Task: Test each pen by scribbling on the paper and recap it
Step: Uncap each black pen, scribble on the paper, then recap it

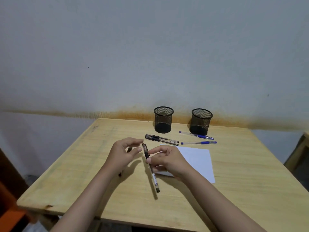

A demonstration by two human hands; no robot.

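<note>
My right hand (167, 159) grips a black pen (151, 168) by its dark grip section. The pen slants, its upper end pointing at my left hand (124, 153) and its tail toward me. My left hand hovers with curled fingers right beside that upper end. A second dark pen (129, 149) shows in the gap between the left fingers and again below the wrist; whether the hand holds it or it lies beneath is unclear. The white paper (197, 159) lies to the right, partly under my right hand.
Two black pens (161, 140) lie side by side behind my hands, and two blue pens (196, 135) (199, 143) lie further right. Two empty black mesh cups (163, 119) (200, 121) stand at the back of the wooden table (83, 173), near the wall.
</note>
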